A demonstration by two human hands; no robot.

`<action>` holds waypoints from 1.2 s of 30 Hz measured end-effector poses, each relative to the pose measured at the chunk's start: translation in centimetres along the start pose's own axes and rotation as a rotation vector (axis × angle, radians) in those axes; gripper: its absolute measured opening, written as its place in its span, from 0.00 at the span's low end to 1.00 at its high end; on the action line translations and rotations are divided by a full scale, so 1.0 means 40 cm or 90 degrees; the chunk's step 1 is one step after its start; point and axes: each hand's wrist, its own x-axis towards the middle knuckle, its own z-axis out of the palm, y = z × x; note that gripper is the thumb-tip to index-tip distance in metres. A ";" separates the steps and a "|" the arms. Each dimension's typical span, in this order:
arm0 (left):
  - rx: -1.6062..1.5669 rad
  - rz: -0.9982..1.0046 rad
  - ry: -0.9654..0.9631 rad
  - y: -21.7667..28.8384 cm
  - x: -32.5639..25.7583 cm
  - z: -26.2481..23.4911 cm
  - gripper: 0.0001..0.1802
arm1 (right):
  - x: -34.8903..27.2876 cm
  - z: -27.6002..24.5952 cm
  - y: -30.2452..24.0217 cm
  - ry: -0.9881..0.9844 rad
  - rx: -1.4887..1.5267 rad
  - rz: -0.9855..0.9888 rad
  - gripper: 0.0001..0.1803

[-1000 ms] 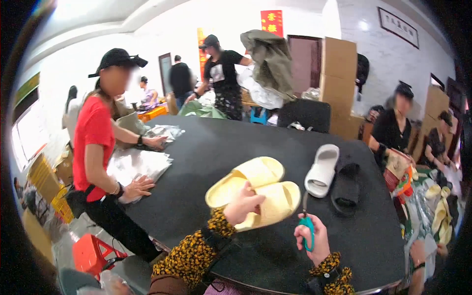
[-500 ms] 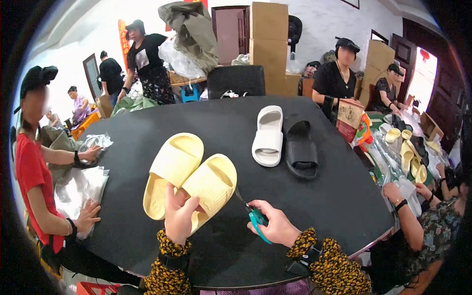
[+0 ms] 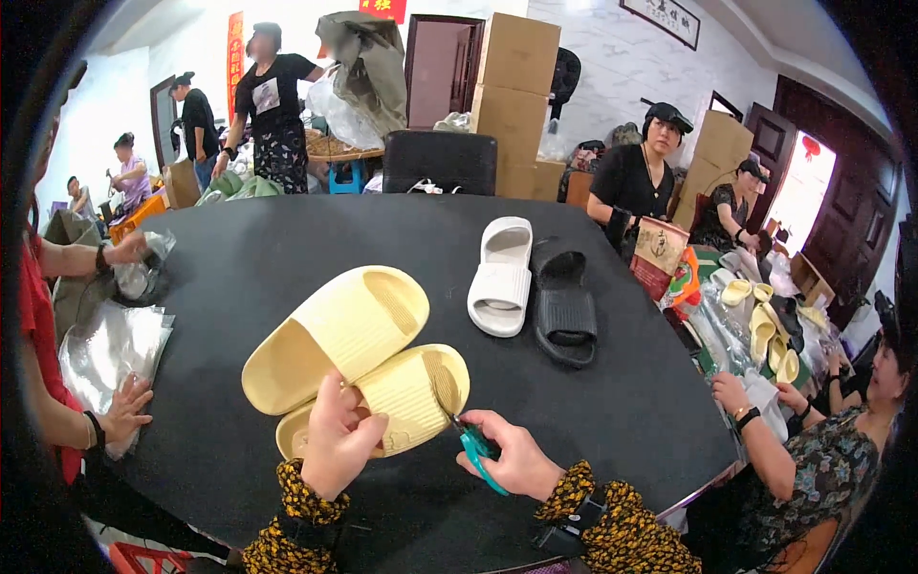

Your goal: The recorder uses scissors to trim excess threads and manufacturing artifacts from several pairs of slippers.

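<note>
Two pale yellow slide slippers lie side by side on an angle, held up over the black table. My left hand (image 3: 337, 438) grips the nearer yellow slipper (image 3: 406, 402) at its strap, thumb and fingers closed round the strap's edge. The farther yellow slipper (image 3: 349, 320) rests against it; whether my fingers also hold that one is hidden. In my right hand (image 3: 519, 457) is a pair of teal-handled scissors (image 3: 481, 461). Their dark, thin tip touches or overlaps the nearer slipper's toe end, by the strap.
Farther off on the black table (image 3: 650, 411) stand a white slide (image 3: 501, 287) and a black slide (image 3: 565, 311). Clear plastic bags (image 3: 110, 354) lie at the left edge under another person's hand. A black chair (image 3: 440, 163) faces me. People work at a cluttered table on the right.
The yellow slippers have turned clockwise, toes now pointing more to the right. My right hand has brought the scissors left, with their tip now over the nearer slipper.
</note>
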 end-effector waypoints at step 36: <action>0.090 -0.078 -0.194 -0.037 -0.020 -0.014 0.28 | -0.009 -0.038 -0.041 0.101 -0.095 0.002 0.28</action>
